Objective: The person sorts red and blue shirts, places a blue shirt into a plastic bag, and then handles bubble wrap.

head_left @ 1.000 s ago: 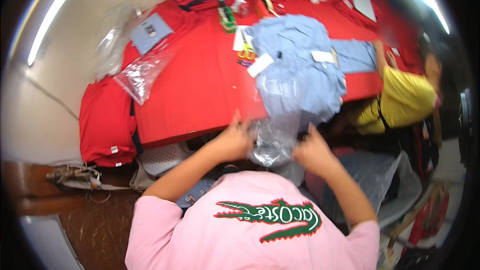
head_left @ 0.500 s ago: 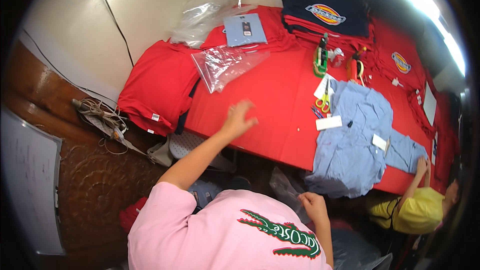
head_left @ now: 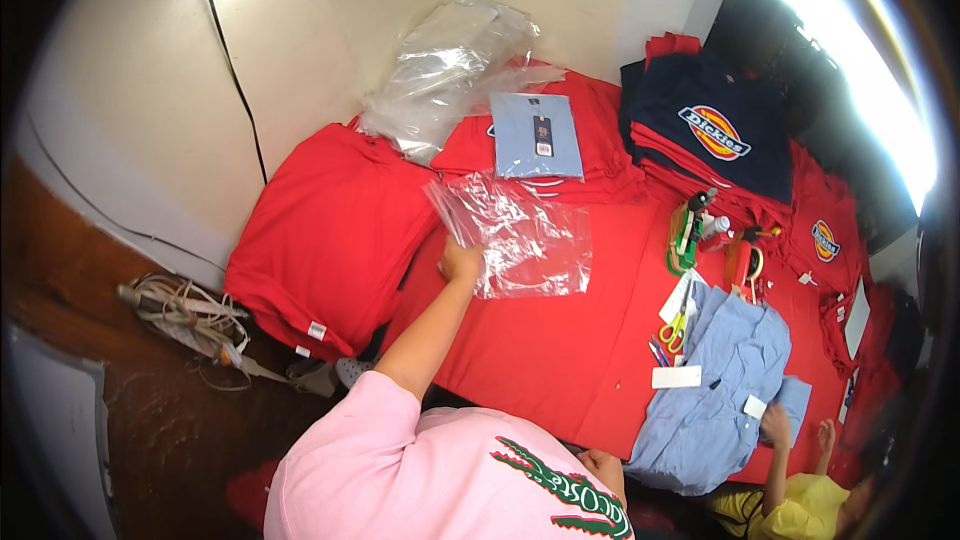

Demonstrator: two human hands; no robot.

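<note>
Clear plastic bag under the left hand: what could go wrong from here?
The left hand touches only one edge of the clear plastic bag, so the slippery bag may slide on the red cloth. The scissors lie loose nearby and could snag the blue shirt.

Setting: garment packing room or clothing stockroom. Landmark: red-covered table (head_left: 560, 360). On it, a flat clear polybag (head_left: 520, 235); beyond that, a bagged folded light-blue shirt (head_left: 537, 135) and loose plastic bags (head_left: 450, 70). Stacked red shirts (head_left: 325, 235) at its left end, navy shirts (head_left: 705, 125) at its far right. Tagged blue shirt (head_left: 715, 400) and scissors (head_left: 672, 330) near its front edge.
</note>
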